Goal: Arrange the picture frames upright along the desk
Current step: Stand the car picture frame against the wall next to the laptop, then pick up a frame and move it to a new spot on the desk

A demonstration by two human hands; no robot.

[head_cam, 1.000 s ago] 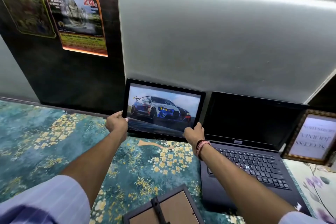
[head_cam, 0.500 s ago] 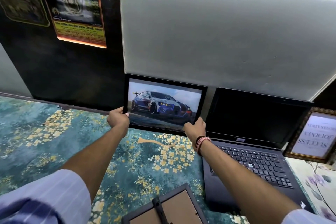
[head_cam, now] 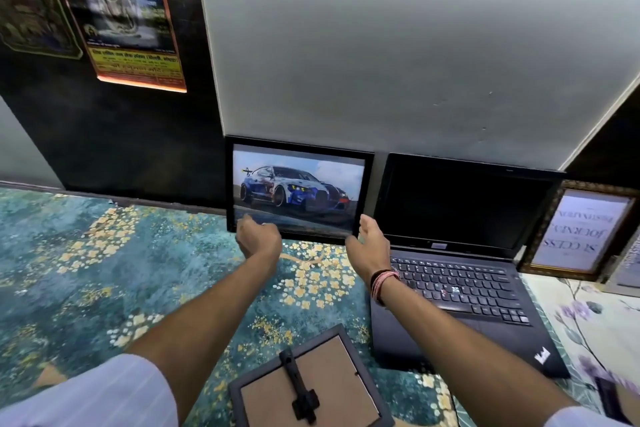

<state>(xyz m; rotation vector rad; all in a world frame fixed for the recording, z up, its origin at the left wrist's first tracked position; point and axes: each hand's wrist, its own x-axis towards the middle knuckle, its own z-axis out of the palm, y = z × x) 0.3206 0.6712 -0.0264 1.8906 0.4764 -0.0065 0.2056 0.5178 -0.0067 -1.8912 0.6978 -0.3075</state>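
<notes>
A black picture frame with a racing car photo (head_cam: 299, 192) stands upright on the desk, leaning back against the wall, just left of the laptop. My left hand (head_cam: 258, 237) hovers in front of its lower left part, fingers loosely curled and off the frame's edge. My right hand (head_cam: 369, 241) is beside the lower right corner, palm open, thumb close to the frame. A second frame (head_cam: 308, 383) lies face down near me, its brown back and black stand showing. A gold-edged frame with printed text (head_cam: 581, 232) stands upright at the right.
An open black laptop (head_cam: 460, 274) with a dark screen sits right of the car frame. A teal floral cloth (head_cam: 104, 270) covers the desk. Posters (head_cam: 121, 17) hang on the dark wall panel at the upper left. A pale floral cloth (head_cam: 588, 322) lies at the far right.
The car frame has been set down against the wall. Both hands have let go of its side edges and drawn slightly back; the left hand has shifted right, in front of the picture.
</notes>
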